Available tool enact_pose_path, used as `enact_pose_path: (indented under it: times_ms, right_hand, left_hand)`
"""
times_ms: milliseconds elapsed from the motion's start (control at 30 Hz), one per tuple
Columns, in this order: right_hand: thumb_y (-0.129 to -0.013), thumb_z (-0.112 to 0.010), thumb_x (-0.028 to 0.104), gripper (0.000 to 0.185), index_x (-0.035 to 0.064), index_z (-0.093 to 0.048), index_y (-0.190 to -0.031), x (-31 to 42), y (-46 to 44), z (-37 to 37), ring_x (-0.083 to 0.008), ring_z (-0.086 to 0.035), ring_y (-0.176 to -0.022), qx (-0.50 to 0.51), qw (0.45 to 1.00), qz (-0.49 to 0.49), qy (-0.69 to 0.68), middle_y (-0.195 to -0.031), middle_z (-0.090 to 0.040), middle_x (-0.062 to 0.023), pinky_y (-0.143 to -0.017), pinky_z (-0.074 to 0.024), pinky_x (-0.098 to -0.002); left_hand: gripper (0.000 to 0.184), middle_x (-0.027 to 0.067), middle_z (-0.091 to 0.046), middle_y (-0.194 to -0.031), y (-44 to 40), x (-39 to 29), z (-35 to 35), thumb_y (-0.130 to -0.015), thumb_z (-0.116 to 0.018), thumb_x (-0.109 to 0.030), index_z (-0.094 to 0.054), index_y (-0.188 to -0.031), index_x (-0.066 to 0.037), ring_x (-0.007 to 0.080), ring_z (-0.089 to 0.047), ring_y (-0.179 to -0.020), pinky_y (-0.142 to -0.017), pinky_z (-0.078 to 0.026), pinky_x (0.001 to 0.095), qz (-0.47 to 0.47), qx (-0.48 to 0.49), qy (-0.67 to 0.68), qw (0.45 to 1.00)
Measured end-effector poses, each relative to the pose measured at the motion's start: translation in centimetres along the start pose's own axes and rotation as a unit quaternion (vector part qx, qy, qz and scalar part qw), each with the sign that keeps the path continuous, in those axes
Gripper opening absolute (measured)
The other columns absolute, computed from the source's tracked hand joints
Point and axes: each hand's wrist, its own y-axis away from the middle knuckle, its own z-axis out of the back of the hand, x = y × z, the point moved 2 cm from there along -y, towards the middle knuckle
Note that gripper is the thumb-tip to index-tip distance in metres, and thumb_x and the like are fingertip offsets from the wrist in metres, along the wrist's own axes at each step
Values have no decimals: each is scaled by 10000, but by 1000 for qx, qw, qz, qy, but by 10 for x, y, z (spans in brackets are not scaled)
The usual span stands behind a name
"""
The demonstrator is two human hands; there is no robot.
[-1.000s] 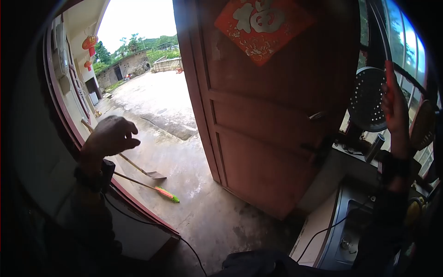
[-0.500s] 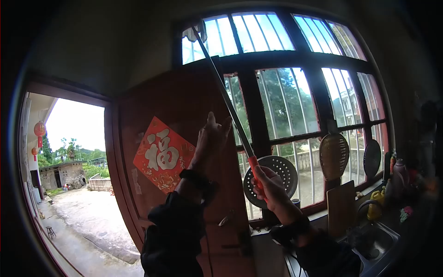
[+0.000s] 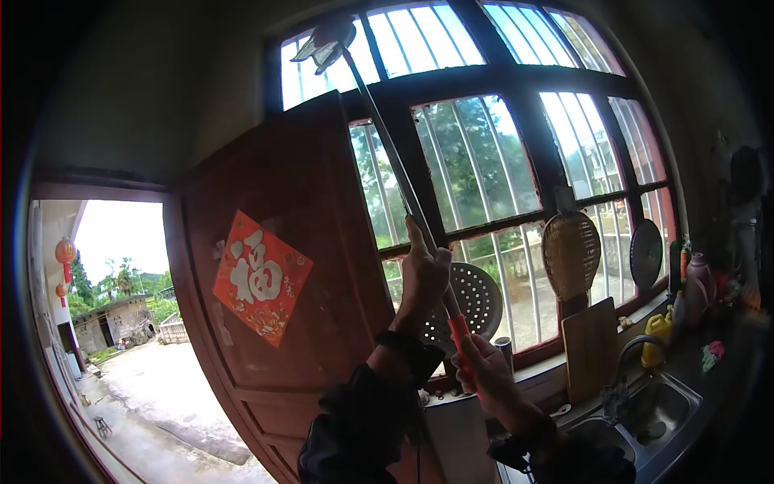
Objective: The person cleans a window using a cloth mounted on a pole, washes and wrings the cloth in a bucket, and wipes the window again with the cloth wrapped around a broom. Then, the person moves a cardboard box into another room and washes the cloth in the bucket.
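A long metal pole (image 3: 387, 145) slants up across the window, with a pale, floppy cloth-like head (image 3: 324, 47) at its top against an upper pane. My right hand (image 3: 488, 373) is closed around the pole's red handle (image 3: 460, 332). Higher up, my left hand (image 3: 425, 273) is wrapped on the metal shaft, its index finger pointing up along it. The barred window (image 3: 476, 169) has dark frames. Behind the hands hangs a round perforated strainer (image 3: 476, 298), partly hidden.
A red door (image 3: 322, 202) with a red diamond paper (image 3: 262, 278) stands at left, beside the doorway. A woven basket (image 3: 571, 254) and a dark round utensil (image 3: 646, 252) hang by the window. Below are a cutting board (image 3: 589, 347), yellow jug (image 3: 655, 348) and sink (image 3: 661, 407).
My left hand has come from beside the pole onto its shaft. The right hand keeps the red handle. The view has shifted, and the head at the top shows more fully.
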Motion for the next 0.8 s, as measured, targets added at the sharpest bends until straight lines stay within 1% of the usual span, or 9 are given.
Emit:
enact_pose_path:
  times_ms: [133, 200, 333, 500, 533, 567, 600, 667, 800]
  right_hand:
    - [-944, -551, 389, 352, 111, -522, -1158, 1, -6, -2, -19, -415, -470, 17, 999, -23, -18, -689, -495, 43, -377, -286, -174]
    - [-945, -533, 424, 384, 105, -524, -1158, 21, -32, -14, -20, -411, -479, 46, 999, 7, -20, -698, -488, 33, -380, -291, -182]
    - [-946, -510, 462, 416, 105, -528, -1159, 23, -54, -24, -19, -405, -484, 77, 997, -9, -8, -705, -474, 27, -380, -293, -185]
    - [-929, -503, 518, 463, 85, -529, -1092, -48, -1, 20, -21, -387, -470, 52, 994, -83, 37, -657, -445, 38, -386, -290, -185]
    - [-926, -501, 528, 473, 78, -528, -1069, -59, 11, 33, -22, -383, -463, 49, 993, -96, 43, -644, -441, 40, -383, -289, -187]
    - [-927, -496, 531, 475, 75, -528, -1055, -68, 25, 44, -22, -377, -456, 45, 991, -116, 40, -639, -437, 40, -383, -291, -188]
    - [-928, -491, 534, 478, 72, -528, -1042, -74, 39, 56, -23, -372, -449, 40, 989, -137, 36, -634, -433, 39, -383, -292, -189]
    - [-922, -493, 546, 488, 72, -529, -1033, -83, 64, 83, -26, -373, -441, 38, 985, -162, 50, -627, -433, 37, -380, -290, -191]
    - [-895, -506, 589, 542, 61, -532, -1015, -84, 108, 143, -36, -383, -425, 16, 971, -221, 87, -598, -428, 32, -371, -283, -195]
  left_hand:
    - [818, 137, -605, -706, -5, 8, -2, -817, -524, -161, -67, -1467, 32, 181, -580, -588, -554, -482, 331, -14, 13, -16, 1000]
    - [786, 234, -634, -722, -39, -9, 7, -835, -510, -137, -59, -1455, 37, 341, -650, -642, -595, -510, 419, 8, 25, -58, 998]
    - [791, 223, -628, -688, -64, -2, 15, -847, -531, -173, -71, -1458, 29, 337, -643, -619, -573, -502, 417, 3, 4, -66, 998]
    - [769, 189, -636, -714, 38, 46, -12, -836, -518, -157, -112, -1481, -55, 284, -647, -619, -566, -512, 391, 66, -5, -51, 997]
    - [773, 178, -633, -706, 60, 61, -24, -843, -527, -157, -106, -1486, -77, 286, -644, -605, -561, -514, 389, -18, -42, -42, 998]
    - [769, 168, -629, -707, 82, 50, -27, -846, -523, -158, -105, -1488, -86, 291, -642, -612, -567, -515, 391, 68, -3, -46, 997]
    - [772, 172, -622, -707, 102, 46, -35, -853, -519, -160, -89, -1490, -90, 301, -638, -619, -573, -512, 400, 50, -37, -32, 998]
    - [789, 202, -618, -707, 135, 36, -48, -865, -504, -159, -25, -1484, -66, 330, -630, -619, -564, -495, 424, 114, 18, -21, 993]
    - [798, 254, -615, -732, 188, 33, -91, -874, -501, -179, 9, -1455, 20, 435, -605, -639, -591, -476, 495, 121, 36, -12, 992]
